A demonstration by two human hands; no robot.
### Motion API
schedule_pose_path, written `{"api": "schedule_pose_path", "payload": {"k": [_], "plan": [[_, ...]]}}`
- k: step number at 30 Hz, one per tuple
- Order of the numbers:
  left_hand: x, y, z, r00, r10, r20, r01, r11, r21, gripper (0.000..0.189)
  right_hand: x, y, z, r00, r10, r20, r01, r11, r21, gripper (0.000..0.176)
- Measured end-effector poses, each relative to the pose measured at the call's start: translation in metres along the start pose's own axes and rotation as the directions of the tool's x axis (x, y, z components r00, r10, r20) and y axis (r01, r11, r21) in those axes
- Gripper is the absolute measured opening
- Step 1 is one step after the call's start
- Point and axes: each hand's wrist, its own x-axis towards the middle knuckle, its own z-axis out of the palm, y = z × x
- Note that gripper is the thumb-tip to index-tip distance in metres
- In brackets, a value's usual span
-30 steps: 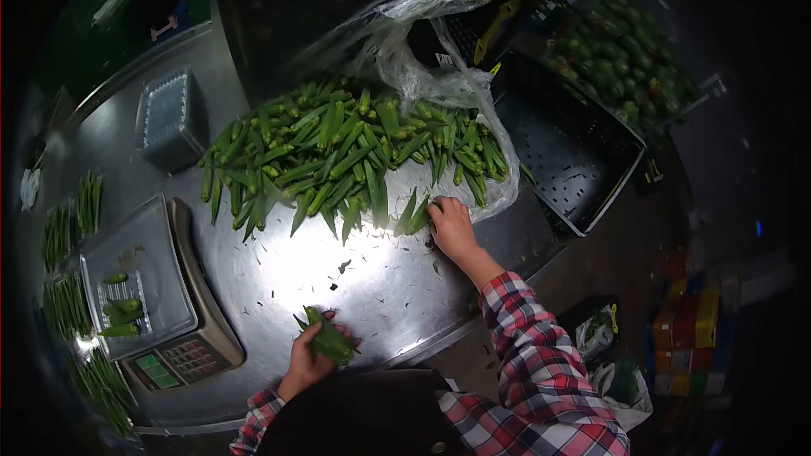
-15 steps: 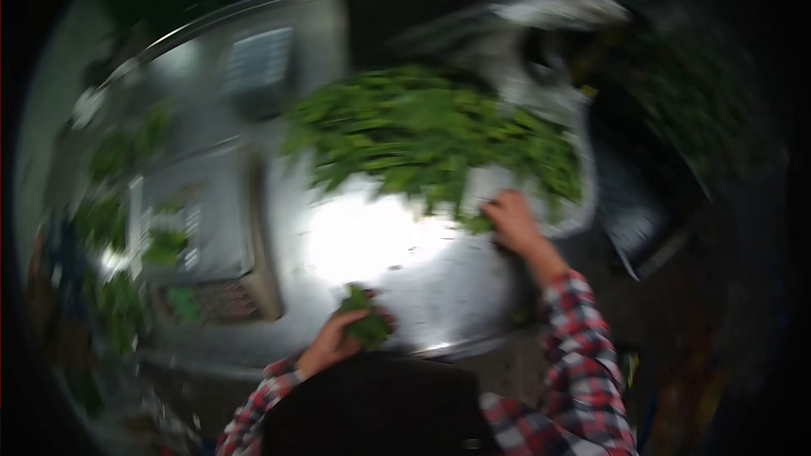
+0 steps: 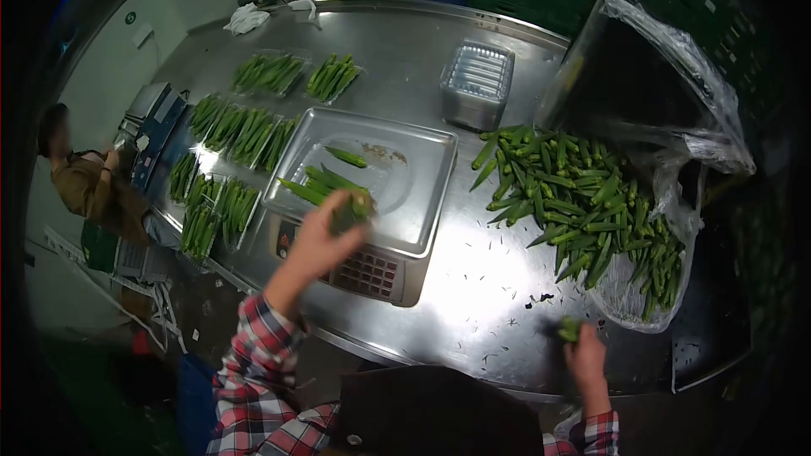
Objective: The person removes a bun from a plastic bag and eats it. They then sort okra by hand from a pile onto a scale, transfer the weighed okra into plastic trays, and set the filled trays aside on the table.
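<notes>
My left hand point(image 3: 325, 232) is over the near left part of the scale's metal pan point(image 3: 422, 203), closed around a few okra pods point(image 3: 345, 218). More okra pods point(image 3: 317, 183) lie on the pan just beyond my fingers, and a single pod point(image 3: 345, 156) rests farther back. Near the table's front edge, my right hand point(image 3: 585, 355) grips some okra point(image 3: 569, 328), partly hidden and blurred. Beyond it spreads a big heap of loose okra point(image 3: 583, 203), partly on a clear plastic bag point(image 3: 629, 295).
Several clear trays of okra point(image 3: 245, 135) stand left of the scale. A stack of clear plastic trays point(image 3: 478, 76) sits behind the heap. At right is a black crate point(image 3: 629, 76) with plastic lining. Another person point(image 3: 93, 177) is at the far left.
The view has swung left, toward the scale. My left hand has gone from the table's front edge to above the pan. My right hand has drawn back from the heap with okra.
</notes>
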Motion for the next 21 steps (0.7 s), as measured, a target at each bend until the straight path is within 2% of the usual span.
{"api": "schedule_pose_path", "payload": {"k": [1,2,3,5,6,8,10,13,14,15,17,20,21], "plan": [[0.03,-0.014,-0.029,0.981,0.189,-0.034,-0.164,0.917,0.364,0.029,-0.002,-0.001,0.02,0.948,0.009,0.317,0.061,0.976,-0.211,0.035],[0.044,-0.026,-0.042,0.954,0.295,0.051,-0.276,0.8,0.534,0.034,0.003,-0.013,0.014,0.97,-0.02,0.242,0.047,0.993,-0.107,0.037],[0.056,-0.042,-0.051,0.965,0.232,0.122,-0.257,0.747,0.613,0.039,0.006,-0.029,0.005,0.984,-0.044,0.173,0.045,0.999,-0.001,0.039],[0.073,-0.071,-0.061,0.961,0.072,0.266,-0.253,0.615,0.747,0.05,0.024,-0.071,-0.014,0.989,-0.019,0.145,-0.025,0.956,0.292,0.045],[0.071,-0.077,-0.063,0.95,0.027,0.313,-0.264,0.609,0.748,0.066,0.038,-0.096,-0.022,0.992,0.003,0.129,-0.059,0.898,0.435,0.047],[0.067,-0.087,-0.069,0.928,0.144,0.343,-0.357,0.601,0.715,0.072,0.067,-0.144,-0.032,0.993,-0.029,0.113,-0.039,0.83,0.556,0.047],[0.062,-0.092,-0.079,0.92,0.217,0.326,-0.387,0.628,0.675,0.076,0.099,-0.182,-0.026,0.986,-0.165,0.018,0.113,0.747,0.655,0.045],[0.051,-0.109,-0.105,0.945,0.313,0.098,-0.308,0.742,0.596,0.068,0.143,-0.253,-0.038,0.965,-0.257,0.047,0.156,0.71,0.687,0.046],[0.047,-0.117,-0.112,0.951,0.308,0.002,-0.25,0.77,0.587,0.057,0.157,-0.273,-0.034,0.941,-0.338,-0.009,0.242,0.657,0.714,0.045],[0.043,-0.126,-0.117,0.96,0.271,-0.074,-0.179,0.793,0.582,0.055,0.17,-0.293,-0.033,0.928,-0.371,-0.017,0.277,0.661,0.698,0.045],[0.04,-0.142,-0.125,0.954,0.192,-0.229,-0.034,0.831,0.556,0.049,0.195,-0.331,-0.018,0.872,-0.453,-0.186,0.473,0.68,0.561,0.045],[0.035,-0.138,-0.123,0.967,0.025,-0.253,0.106,0.865,0.49,0.044,0.211,-0.383,-0.016,0.817,-0.548,-0.178,0.557,0.675,0.484,0.046],[0.034,-0.139,-0.12,0.972,0.055,-0.229,0.077,0.846,0.528,0.042,0.217,-0.392,-0.012,0.794,-0.591,-0.141,0.586,0.684,0.435,0.047]]}}
